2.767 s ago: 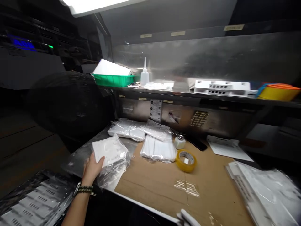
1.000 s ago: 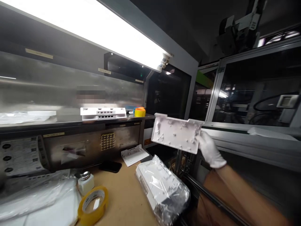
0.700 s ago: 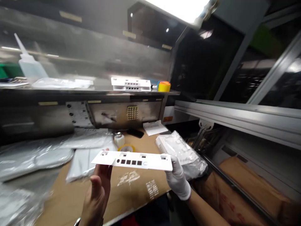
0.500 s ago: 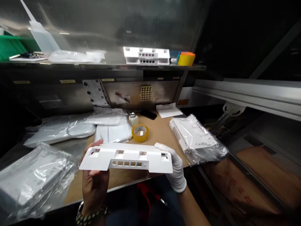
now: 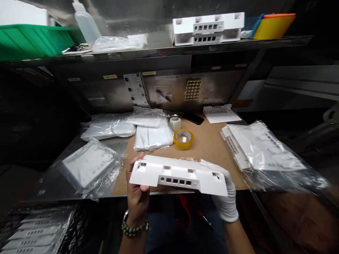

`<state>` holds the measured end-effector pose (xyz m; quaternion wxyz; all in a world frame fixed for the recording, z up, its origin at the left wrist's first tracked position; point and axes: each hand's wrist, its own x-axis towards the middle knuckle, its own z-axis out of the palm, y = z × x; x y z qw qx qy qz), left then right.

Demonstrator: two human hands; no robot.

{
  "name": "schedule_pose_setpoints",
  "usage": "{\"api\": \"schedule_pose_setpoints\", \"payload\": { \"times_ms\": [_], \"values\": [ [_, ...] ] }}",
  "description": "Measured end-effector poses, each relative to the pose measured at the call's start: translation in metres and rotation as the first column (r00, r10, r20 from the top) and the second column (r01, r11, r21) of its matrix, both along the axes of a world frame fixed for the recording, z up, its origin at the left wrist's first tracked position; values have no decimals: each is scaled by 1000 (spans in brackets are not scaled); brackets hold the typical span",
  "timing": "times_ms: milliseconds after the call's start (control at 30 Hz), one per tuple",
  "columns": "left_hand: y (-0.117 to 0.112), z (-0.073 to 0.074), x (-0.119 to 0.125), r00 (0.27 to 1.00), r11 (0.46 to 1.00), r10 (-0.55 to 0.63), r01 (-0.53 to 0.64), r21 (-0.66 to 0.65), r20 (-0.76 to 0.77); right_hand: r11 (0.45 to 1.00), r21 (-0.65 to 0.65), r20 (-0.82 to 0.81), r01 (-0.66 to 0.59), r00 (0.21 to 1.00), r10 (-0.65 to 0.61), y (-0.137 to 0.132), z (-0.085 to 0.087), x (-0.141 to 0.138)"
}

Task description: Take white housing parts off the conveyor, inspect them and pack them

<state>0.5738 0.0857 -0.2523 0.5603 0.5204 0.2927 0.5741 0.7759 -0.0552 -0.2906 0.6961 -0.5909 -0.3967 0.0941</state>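
A white plastic housing panel (image 5: 150,173) with a row of square port cutouts is held up over the front edge of the bench, tilted slightly down to the right. My left hand (image 5: 137,197), bare and with a bead bracelet at the wrist, grips its left end, thumb in front. At the right end, my right hand (image 5: 226,197) in a white glove is closed around it from behind; some of its fingers are hidden by the panel. Just beyond the panel lies a roll of yellow tape (image 5: 183,139) on the cardboard sheet (image 5: 209,148).
Bagged white panels (image 5: 87,165) lie at left, with another bagged stack (image 5: 254,148) at right. A small bottle (image 5: 175,122) and a black phone (image 5: 193,118) stand behind the tape. Above runs a metal shelf (image 5: 159,50) holding a green bin (image 5: 34,42) and similar housings (image 5: 208,28). Below left sits a crate of bagged panels (image 5: 37,229).
The view has swung left and down, so the scene sits further right and the lower-left crate appears. The held panel has tipped lower at its right end; both hands keep their grip.
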Motion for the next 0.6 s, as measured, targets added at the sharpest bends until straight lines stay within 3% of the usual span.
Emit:
{"api": "schedule_pose_setpoints", "payload": {
  "times_ms": [100, 167, 200, 267, 333, 367, 400, 500, 600],
  "values": [
    [-1, 3, 3, 995, 997, -57, 61, -53, 81, 998, -4, -73, 59, 996, -59, -2, 0, 1],
    [1, 8, 2, 964, 969, -82, 136, -205, 254, 995, 32, -95, 90, 992, -87, -5, 3, 3],
    [3, 10, 1, 941, 926, -100, 207, -316, 324, 993, 68, -82, 94, 993, -88, -6, 4, 4],
    [8, 13, -5, 904, 763, -182, 378, -524, 388, 990, 117, 13, 76, 997, -78, -9, 7, 7],
    [12, 12, -13, 868, 587, -303, 494, -641, 392, 995, 76, 142, 59, 987, -70, -11, 10, 9],
    [12, 9, -17, 862, 552, -324, 507, -662, 390, 997, 32, 172, 74, 982, -78, -12, 12, 10],
    [12, 6, -20, 872, 558, -305, 489, -671, 382, 995, -10, 156, 100, 983, -97, -11, 13, 11],
    [8, -4, -26, 922, 658, -173, 370, -656, 347, 963, -175, -76, 205, 972, -221, -12, 15, 11],
    [3, -10, -29, 939, 723, -117, 303, -621, 322, 910, -391, -240, 141, 938, -248, -20, 18, 10]
  ]
}}
